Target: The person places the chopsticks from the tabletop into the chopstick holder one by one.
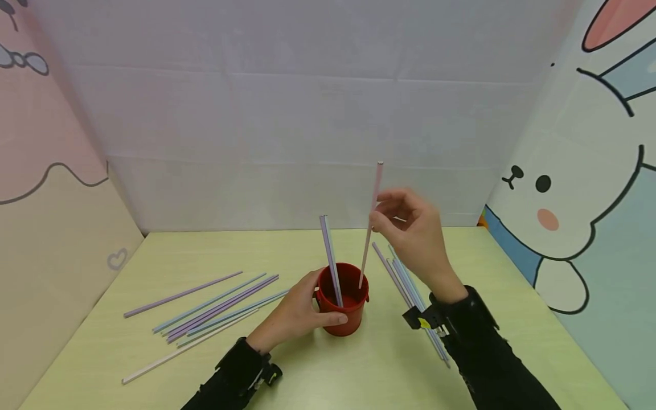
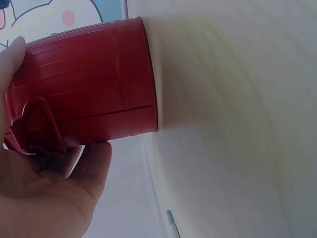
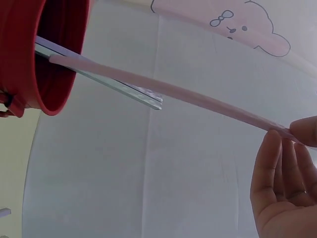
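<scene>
A small red bucket (image 1: 353, 322) stands on the table, and my left hand (image 1: 297, 313) grips its side, thumb across the front and fingers around the back. Side handle lugs show on the bucket (image 2: 89, 84) in the left wrist view. Inside it lean a purple straw (image 1: 328, 245) and a pale bluish one, side by side. My right hand (image 1: 412, 233) pinches a pink straw (image 1: 376, 185) between thumb and fingertips, upright and slightly tilted. In the right wrist view the lower end of the pink straw (image 3: 148, 84) is at the bucket's mouth.
On the left of the table several purple, blue and white straws (image 1: 220, 307) lie spread out slantwise. More purple and blue straws (image 1: 405, 279) lie to the right, partly beneath my right forearm. A white backdrop (image 1: 307, 125) rises behind the table, with cartoon-printed panels at both sides.
</scene>
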A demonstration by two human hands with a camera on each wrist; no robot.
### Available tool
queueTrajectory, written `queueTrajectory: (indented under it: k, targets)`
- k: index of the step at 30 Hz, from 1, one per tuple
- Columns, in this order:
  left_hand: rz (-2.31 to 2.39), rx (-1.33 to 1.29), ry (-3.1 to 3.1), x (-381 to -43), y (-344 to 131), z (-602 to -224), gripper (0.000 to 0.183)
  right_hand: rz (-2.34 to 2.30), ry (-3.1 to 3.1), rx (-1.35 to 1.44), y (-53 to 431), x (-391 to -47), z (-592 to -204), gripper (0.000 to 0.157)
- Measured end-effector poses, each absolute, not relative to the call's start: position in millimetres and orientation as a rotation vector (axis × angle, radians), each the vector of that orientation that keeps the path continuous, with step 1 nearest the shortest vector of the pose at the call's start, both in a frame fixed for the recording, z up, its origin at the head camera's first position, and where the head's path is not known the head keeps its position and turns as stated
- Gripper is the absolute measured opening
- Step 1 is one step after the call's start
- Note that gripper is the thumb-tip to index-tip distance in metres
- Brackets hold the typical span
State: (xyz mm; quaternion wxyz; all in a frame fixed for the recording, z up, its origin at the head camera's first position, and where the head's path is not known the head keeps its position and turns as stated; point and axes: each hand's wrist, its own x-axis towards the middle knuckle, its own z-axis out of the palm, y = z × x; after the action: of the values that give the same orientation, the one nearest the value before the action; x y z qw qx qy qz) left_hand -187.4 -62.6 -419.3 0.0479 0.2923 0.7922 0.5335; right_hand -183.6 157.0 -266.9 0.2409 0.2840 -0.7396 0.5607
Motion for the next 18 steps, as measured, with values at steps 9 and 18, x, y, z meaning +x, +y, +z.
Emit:
queueTrajectory:
  k: [9,18]
  targets:
    - [1.609,0.855,2.407,-176.6,-61.9,-399.9,0.076,1.567,-2.073,0.739,152.3,-190.3,-292.5,0.024]
    - [1.608,0.863,2.410,-177.2,-62.4,-399.6,0.076,1.572,-2.148,0.674,146.0,-193.0,-312.1,0.021]
